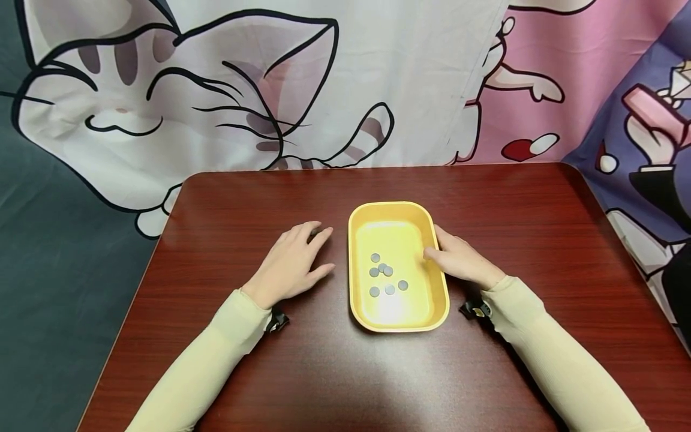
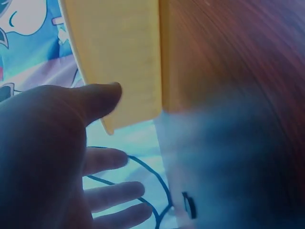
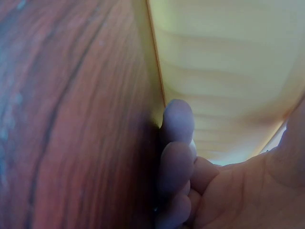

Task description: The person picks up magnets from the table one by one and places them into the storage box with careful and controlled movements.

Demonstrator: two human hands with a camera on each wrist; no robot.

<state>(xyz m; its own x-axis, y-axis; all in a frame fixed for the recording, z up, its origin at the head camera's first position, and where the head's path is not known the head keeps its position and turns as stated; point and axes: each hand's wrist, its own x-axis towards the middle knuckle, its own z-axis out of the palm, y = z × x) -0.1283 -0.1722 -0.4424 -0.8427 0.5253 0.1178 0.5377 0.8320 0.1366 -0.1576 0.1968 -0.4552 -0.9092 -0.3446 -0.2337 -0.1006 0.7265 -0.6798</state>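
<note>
A yellow tray (image 1: 396, 324) sits on the brown table, with several round silver-grey coins (image 1: 402, 285) lying flat in its lower left and middle. My right hand (image 1: 461, 258) grips the tray's right side, the thumb over the rim and the fingers low along the outer wall (image 3: 224, 71). To the left of the tray, my left hand (image 1: 288, 261) is low over the table, fingers extended and spread, thumb pointing at the tray. Between its fingertips shows a small dark piece (image 1: 315, 231); the left wrist view has a small dark, thin, curved piece (image 2: 189, 205) just beyond the fingers.
The brown wood table (image 1: 243, 384) has rounded far corners. Behind it hangs a cloth (image 1: 421, 72) printed with cartoon figures. Dark wrist cameras sit under both cuffs, the left one (image 1: 278, 321) and the right one (image 1: 476, 309). A black object (image 1: 677, 288) shows at the right edge.
</note>
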